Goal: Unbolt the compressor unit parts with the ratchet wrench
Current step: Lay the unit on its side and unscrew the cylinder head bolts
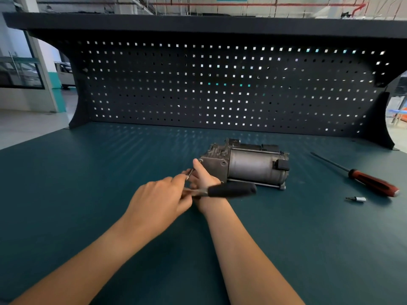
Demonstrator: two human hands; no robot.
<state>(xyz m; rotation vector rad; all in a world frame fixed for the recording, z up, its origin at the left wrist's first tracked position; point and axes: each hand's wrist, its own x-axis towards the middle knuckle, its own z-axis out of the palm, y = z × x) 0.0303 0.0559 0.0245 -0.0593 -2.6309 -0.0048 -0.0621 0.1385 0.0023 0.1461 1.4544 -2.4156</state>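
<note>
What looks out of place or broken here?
Nothing looks spilled or broken. The compressor unit sits flat on the green mat, a screwdriver and a small loose bit to its right. One oddity: the ratchet wrench handle juts free, crossing the right hand at the wrist, while the left hand grips near its head.

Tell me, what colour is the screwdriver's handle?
The screwdriver handle is red and black; the head view shows it best.
</note>
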